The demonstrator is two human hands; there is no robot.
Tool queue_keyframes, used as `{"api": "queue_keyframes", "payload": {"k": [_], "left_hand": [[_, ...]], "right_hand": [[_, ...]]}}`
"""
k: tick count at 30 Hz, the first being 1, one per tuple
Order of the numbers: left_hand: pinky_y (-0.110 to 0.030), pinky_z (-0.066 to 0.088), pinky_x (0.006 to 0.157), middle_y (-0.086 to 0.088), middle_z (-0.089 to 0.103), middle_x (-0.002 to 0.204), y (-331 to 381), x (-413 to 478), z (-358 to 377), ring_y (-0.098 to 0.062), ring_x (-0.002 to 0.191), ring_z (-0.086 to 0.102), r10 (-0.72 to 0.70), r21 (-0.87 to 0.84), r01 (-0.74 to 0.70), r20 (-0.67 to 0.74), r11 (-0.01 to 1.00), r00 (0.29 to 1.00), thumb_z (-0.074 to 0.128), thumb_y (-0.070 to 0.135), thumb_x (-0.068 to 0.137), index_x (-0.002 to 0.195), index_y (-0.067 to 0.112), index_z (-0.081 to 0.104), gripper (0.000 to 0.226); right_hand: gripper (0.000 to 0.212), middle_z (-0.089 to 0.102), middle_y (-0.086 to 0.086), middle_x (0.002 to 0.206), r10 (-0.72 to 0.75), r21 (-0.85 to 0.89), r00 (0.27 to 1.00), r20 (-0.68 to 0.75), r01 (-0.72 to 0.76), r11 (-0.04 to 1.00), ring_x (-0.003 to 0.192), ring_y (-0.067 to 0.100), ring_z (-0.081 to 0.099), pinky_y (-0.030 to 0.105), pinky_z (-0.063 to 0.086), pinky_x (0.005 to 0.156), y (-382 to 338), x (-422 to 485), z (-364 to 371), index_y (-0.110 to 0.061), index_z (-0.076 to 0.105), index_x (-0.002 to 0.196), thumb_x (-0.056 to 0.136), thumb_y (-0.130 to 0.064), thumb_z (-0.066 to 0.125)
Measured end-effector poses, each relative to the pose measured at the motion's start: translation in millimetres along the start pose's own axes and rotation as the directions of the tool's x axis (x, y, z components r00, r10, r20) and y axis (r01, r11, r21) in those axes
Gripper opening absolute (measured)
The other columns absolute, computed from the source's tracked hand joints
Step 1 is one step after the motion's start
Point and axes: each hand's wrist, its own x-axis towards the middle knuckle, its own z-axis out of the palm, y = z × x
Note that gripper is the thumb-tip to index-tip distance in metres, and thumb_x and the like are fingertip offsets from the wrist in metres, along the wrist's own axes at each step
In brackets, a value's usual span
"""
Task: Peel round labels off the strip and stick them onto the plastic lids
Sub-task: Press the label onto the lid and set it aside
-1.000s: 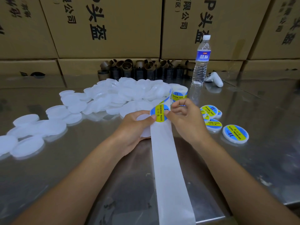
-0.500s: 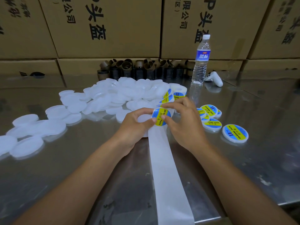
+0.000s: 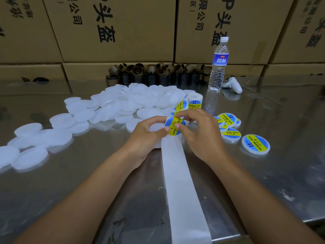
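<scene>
We see the round label at centre frame in bright blue, crossed by a yellow band with black lettering. The strip running from it to the bottom edge is plain white. Just left of the label, one bare lid is a milky, translucent white, and so is the heap of lids above it. The labelled lids at right show white rims around the same blue and yellow. The tabletop is silvery grey and mirror-like, with pale scuffs. The water bottle is clear, with a blue wrapper and a white cap. The boxes across the top are brown with black characters.
</scene>
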Motion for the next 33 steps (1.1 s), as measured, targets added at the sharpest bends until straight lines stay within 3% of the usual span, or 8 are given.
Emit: {"api": "queue_keyframes", "payload": {"k": [6, 11, 15, 18, 21, 27, 30, 33], "left_hand": [[-0.048, 0.044, 0.104, -0.014, 0.069, 0.112, 1.5, 0.1, 0.1, -0.032, 0.112, 0.062, -0.026, -0.035, 0.026, 0.007, 0.999, 1.0, 0.061, 0.007, 0.091, 0.098, 0.021, 0.071, 0.018], [-0.03, 0.056, 0.078, -0.01, 0.072, 0.098, 5.0, 0.1, 1.0, -0.018, 0.083, 0.069, -0.071, -0.144, 0.08, 0.068, 0.986, 0.995, 0.057, 0.018, 0.095, 0.103, 0.011, 0.069, 0.017], [-0.037, 0.055, 0.086, -0.015, 0.071, 0.107, 7.1, 1.7, 3.3, -0.026, 0.096, 0.068, -0.111, -0.192, 0.118, 0.05, 0.974, 0.993, 0.048, 0.027, 0.099, 0.111, 0.003, 0.067, 0.032], [-0.048, 0.049, 0.098, -0.022, 0.066, 0.115, 7.7, 1.0, 4.4, -0.034, 0.105, 0.064, -0.114, -0.181, 0.113, 0.007, 0.977, 0.994, 0.05, 0.018, 0.098, 0.113, 0.0, 0.065, 0.028], [-0.049, 0.049, 0.097, -0.023, 0.065, 0.116, 6.7, 2.2, 3.8, -0.035, 0.105, 0.064, -0.112, -0.157, 0.108, -0.012, 0.982, 0.994, 0.05, 0.014, 0.098, 0.111, 0.0, 0.066, 0.025], [-0.028, 0.054, 0.069, -0.004, 0.069, 0.083, 3.7, 4.6, 1.3, -0.019, 0.073, 0.066, -0.103, -0.129, 0.092, -0.083, 0.987, 0.991, 0.055, 0.017, 0.096, 0.086, 0.015, 0.069, 0.017], [-0.03, 0.053, 0.075, -0.004, 0.071, 0.092, 1.9, 5.3, 1.4, -0.018, 0.08, 0.066, -0.087, -0.097, 0.078, -0.09, 0.992, 0.992, 0.057, 0.022, 0.095, 0.091, 0.014, 0.07, 0.015], [-0.033, 0.05, 0.082, -0.007, 0.071, 0.104, 1.3, 5.5, 1.7, -0.02, 0.088, 0.065, -0.085, -0.078, 0.077, -0.107, 0.994, 0.991, 0.057, 0.023, 0.095, 0.09, 0.016, 0.07, 0.015]], "right_hand": [[0.02, 0.063, -0.007, 0.092, -0.017, 0.022, 1.0, -0.013, 0.017, 1.0, 0.079, 0.0, 0.048, 0.025, 0.043, 0.074, -0.1, -0.5, 0.2, -0.025, 0.067, 0.096, 0.08, -0.012, 0.07], [0.015, 0.056, -0.005, 0.095, -0.039, 0.028, 0.999, -0.032, 0.04, 0.999, 0.093, 0.01, 0.052, 0.017, 0.038, 0.078, -0.4, -0.4, 0.6, -0.019, 0.066, 0.085, 0.078, -0.006, 0.07], [0.018, 0.049, -0.005, 0.092, -0.07, 0.019, 0.997, -0.046, 0.071, 0.997, 0.096, 0.014, 0.05, 0.007, 0.032, 0.08, -0.9, -1.2, 1.5, -0.015, 0.067, 0.074, 0.071, 0.002, 0.072], [0.019, 0.049, -0.005, 0.091, -0.094, 0.022, 0.995, -0.026, 0.094, 0.995, 0.095, 0.017, 0.05, 0.01, 0.033, 0.08, -0.9, -1.8, 1.5, -0.012, 0.067, 0.071, 0.067, 0.005, 0.071], [0.017, 0.05, -0.002, 0.094, -0.088, 0.059, 0.996, 0.023, 0.086, 0.995, 0.097, 0.016, 0.05, 0.008, 0.033, 0.08, -2.5, -2.5, 1.0, -0.012, 0.064, 0.07, 0.068, 0.002, 0.072], [0.028, 0.051, -0.004, 0.11, 0.039, 0.205, 0.988, 0.152, -0.07, 0.976, 0.114, 0.004, 0.044, 0.002, 0.024, 0.09, -12.2, -5.8, -2.0, -0.022, 0.054, 0.06, 0.079, -0.024, 0.074], [0.037, 0.053, -0.004, 0.111, 0.125, 0.306, 0.98, 0.155, -0.168, 0.937, 0.117, 0.006, 0.045, 0.01, 0.027, 0.096, -17.9, -4.5, -3.7, -0.019, 0.048, 0.054, 0.085, -0.028, 0.065], [0.04, 0.057, -0.007, 0.1, 0.185, 0.44, 0.972, 0.141, -0.229, 0.868, 0.103, 0.001, 0.052, 0.016, 0.034, 0.092, -20.8, -0.4, -6.2, -0.006, 0.051, 0.058, 0.092, -0.028, 0.056]]}}
